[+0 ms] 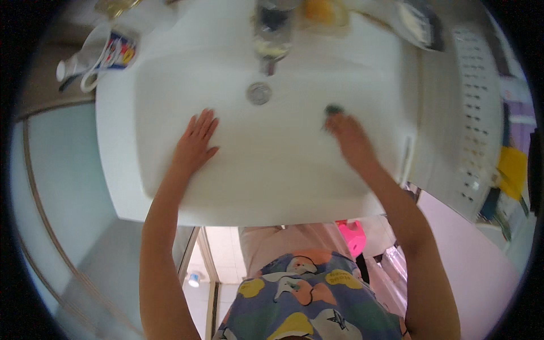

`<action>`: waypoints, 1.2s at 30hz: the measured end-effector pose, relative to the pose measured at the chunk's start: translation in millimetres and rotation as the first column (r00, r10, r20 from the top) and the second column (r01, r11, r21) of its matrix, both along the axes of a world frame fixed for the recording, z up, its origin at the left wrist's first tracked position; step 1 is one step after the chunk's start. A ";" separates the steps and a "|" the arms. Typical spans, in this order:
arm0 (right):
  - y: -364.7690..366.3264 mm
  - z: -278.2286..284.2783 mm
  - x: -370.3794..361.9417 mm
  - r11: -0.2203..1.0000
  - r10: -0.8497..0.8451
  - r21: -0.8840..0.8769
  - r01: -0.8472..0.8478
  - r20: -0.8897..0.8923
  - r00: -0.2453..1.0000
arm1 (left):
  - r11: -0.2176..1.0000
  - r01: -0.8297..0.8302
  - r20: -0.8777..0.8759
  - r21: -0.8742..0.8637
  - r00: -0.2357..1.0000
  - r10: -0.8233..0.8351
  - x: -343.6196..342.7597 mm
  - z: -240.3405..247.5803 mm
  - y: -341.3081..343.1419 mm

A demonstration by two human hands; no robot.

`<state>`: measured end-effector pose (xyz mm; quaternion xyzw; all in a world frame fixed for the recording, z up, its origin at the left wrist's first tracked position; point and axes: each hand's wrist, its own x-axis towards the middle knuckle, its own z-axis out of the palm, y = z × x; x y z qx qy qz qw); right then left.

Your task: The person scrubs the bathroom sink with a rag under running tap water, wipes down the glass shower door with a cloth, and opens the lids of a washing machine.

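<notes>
In the white sink, the left hand lies flat with its grip spread wide, while the blurred right hand pinches a small green scrubber at its fingertips, right of the drain.

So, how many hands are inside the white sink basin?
2. The left hand lies flat on the basin of the sink, left of the drain. The right hand presses a dark scrubber at the right.

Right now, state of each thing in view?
Left hand: open, flat on the basin.
Right hand: blurred, pressing a dark green scrubber to the basin.
Sink: white; no water seen in it.
Drain: uncovered.
Tap: no stream visible.
Tube: lying on the rim.
</notes>
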<state>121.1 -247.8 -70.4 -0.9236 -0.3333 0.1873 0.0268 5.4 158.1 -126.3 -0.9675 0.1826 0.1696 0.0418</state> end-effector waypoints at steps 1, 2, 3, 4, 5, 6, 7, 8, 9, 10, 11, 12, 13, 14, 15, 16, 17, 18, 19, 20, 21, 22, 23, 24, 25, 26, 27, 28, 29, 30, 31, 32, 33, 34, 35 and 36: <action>-5.5 1.4 -15.5 1.000 0.014 -0.019 -0.016 -0.113 0.994 | 1.000 -0.011 0.021 -0.016 1.000 0.012 -4.5 2.6 0.6; -30.1 -19.0 -41.7 0.998 -0.014 0.059 0.022 -0.134 0.991 | 1.000 -0.016 -0.010 -0.008 1.000 0.016 -0.5 6.0 -5.0; -33.4 -2.1 -40.3 0.955 0.255 -0.122 -0.269 -0.123 0.959 | 0.999 -0.035 -0.048 0.013 0.998 0.036 6.1 8.4 -8.5; -36.3 8.8 -38.5 0.958 0.246 -0.113 -0.262 -0.138 0.959 | 1.000 -0.013 -0.030 0.001 0.999 0.013 4.9 10.9 -8.9; -38.2 17.1 -36.6 0.961 0.240 -0.103 -0.257 -0.154 0.959 | 1.000 -0.027 -0.027 -0.013 0.999 0.027 3.8 12.8 -8.3; -41.5 14.5 -26.5 0.974 0.195 -0.113 -0.197 -0.029 0.980 | 0.999 -0.040 -0.026 -0.028 0.999 0.040 5.2 11.3 -10.1; -40.7 15.5 -10.4 0.983 0.152 -0.114 -0.142 0.088 0.984 | 0.999 -0.022 -0.020 -0.037 1.000 0.022 5.5 12.5 -13.8; -40.7 16.9 5.5 0.979 0.174 -0.144 -0.146 0.207 0.963 | 1.000 0.000 0.000 -0.013 1.000 0.000 6.1 12.5 -17.9; -35.9 13.3 20.0 0.979 0.171 -0.161 -0.125 0.317 0.933 | 1.000 0.025 0.017 0.016 1.000 -0.025 8.4 11.0 -19.2; -41.4 6.7 37.6 0.984 0.139 -0.147 -0.097 0.310 0.940 | 0.999 0.051 0.020 0.004 0.998 -0.052 9.3 8.8 -23.6; -35.4 10.8 52.3 0.978 0.154 -0.183 -0.099 0.311 0.938 | 0.999 0.044 0.001 0.015 0.999 -0.044 7.7 7.8 -19.9; -29.7 20.3 66.6 0.970 0.170 -0.220 -0.103 0.308 0.936 | 0.999 0.036 -0.020 0.024 0.999 -0.035 6.7 6.6 -17.2; -36.7 26.2 81.5 0.977 0.179 -0.176 -0.122 0.361 0.915 | 0.998 0.061 -0.024 0.016 0.998 -0.061 8.5 6.2 -18.6; -36.2 37.5 85.1 0.984 0.155 -0.144 -0.109 0.370 0.916 | 0.999 0.041 -0.037 -0.006 0.998 -0.042 7.0 6.2 -16.9; -37.1 47.8 84.8 0.989 0.131 -0.116 -0.093 0.384 0.914 | 0.999 0.023 -0.045 -0.031 0.999 -0.024 8.6 6.7 -16.5; -39.1 50.0 72.3 0.987 0.105 -0.152 -0.047 0.405 0.908 | 0.999 0.042 -0.049 -0.035 0.998 -0.043 9.7 4.6 -19.3; -46.0 48.1 52.5 0.987 0.091 -0.158 -0.029 0.402 0.911 | 0.993 -0.003 -0.054 -0.121 0.999 -0.003 10.3 -0.9 -25.2; -54.9 45.2 28.8 0.991 0.037 -0.136 0.018 0.394 0.918 | 0.977 -0.049 -0.058 -0.209 0.998 0.038 13.6 -5.8 -31.6; -60.0 40.2 5.9 0.992 -0.012 -0.111 0.059 0.385 0.923 | 0.976 -0.038 -0.054 -0.216 0.998 0.027 15.2 -13.9 -37.7; -56.4 37.2 -17.9 0.993 -0.050 -0.088 0.084 0.333 0.942 | 0.963 -0.015 -0.042 -0.270 0.999 0.004 13.1 -21.8 -40.7; -55.9 37.5 -43.2 0.990 -0.089 -0.077 0.115 0.282 0.955 | 0.943 0.014 -0.027 -0.334 0.999 -0.024 14.0 -25.2 -47.3; -60.7 33.4 -69.8 0.984 -0.135 -0.086 0.158 0.228 0.964 | 0.937 -0.031 -0.069 -0.349 0.998 0.007 16.2 -23.2 -58.2; -62.0 33.2 -92.3 0.976 -0.180 -0.092 0.198 0.173 0.968 | 0.932 -0.022 -0.067 -0.363 0.998 -0.003 17.8 -20.7 -62.4; -51.8 41.1 -108.1 0.940 -0.331 -0.063 0.336 0.084 0.940 | 0.953 -0.002 -0.082 -0.303 0.996 -0.023 18.6 -18.7 -63.6; -39.2 49.0 -117.1 0.882 -0.469 -0.042 0.469 -0.008 0.883 | 0.971 0.017 -0.095 -0.240 0.995 -0.041 19.2 -15.7 -64.4; -33.8 51.8 -120.9 0.843 -0.538 -0.010 0.538 -0.002 0.843 | 0.969 0.021 -0.090 -0.245 0.995 -0.045 17.1 -14.8 -64.8; -29.5 46.7 -124.6 0.840 -0.542 -0.008 0.542 0.009 0.840 | 0.939 0.093 -0.207 -0.332 0.964 -0.168 15.0 -14.6 -65.1; -26.5 33.3 -126.5 0.853 -0.521 -0.067 0.517 -0.088 0.849 | 0.894 0.151 -0.305 -0.421 0.905 -0.297 14.6 -16.4 -68.1; -10.9 20.0 -123.2 0.876 -0.482 -0.109 0.470 -0.196 0.854 | 0.902 0.144 -0.298 -0.406 0.912 -0.280 7.0 -28.8 -68.2; 21.9 12.6 -118.2 0.894 -0.433 -0.028 0.447 -0.309 0.847 | 0.883 -0.061 -0.473 -0.466 0.860 -0.190 -5.1 -48.0 -68.3; 59.3 7.0 -117.9 0.897 -0.382 0.048 0.439 -0.413 0.827 | 0.832 -0.261 -0.633 -0.490 0.763 -0.134 -13.8 -56.3 -66.9; 87.0 7.1 -115.7 0.913 -0.318 0.072 0.401 -0.490 0.811 | 0.729 -0.408 -0.733 -0.549 0.655 -0.185 -13.5 -45.2 -75.3; 104.0 -12.0 -117.6 0.902 -0.307 0.095 0.421 -0.544 0.781 | 0.615 -0.545 -0.799 -0.571 0.540 -0.263 -10.7 -24.8 -91.3; 129.8 -10.6 -106.2 0.874 -0.323 0.091 0.477 -0.624 0.711 | 0.446 -0.670 -0.784 -0.593 0.606 -0.132 -15.2 -11.6 -98.9; 147.0 -6.6 -99.2 0.743 -0.432 0.133 0.656 -0.654 0.622 | 0.453 -0.659 -0.775 -0.600 0.619 -0.127 -8.6 0.8 -101.8; 159.4 -0.9 -95.8 0.570 -0.515 0.165 0.805 -0.691 0.507 | 0.138 -0.922 -0.931 -0.362 0.366 -0.001 -2.3 15.1 -102.4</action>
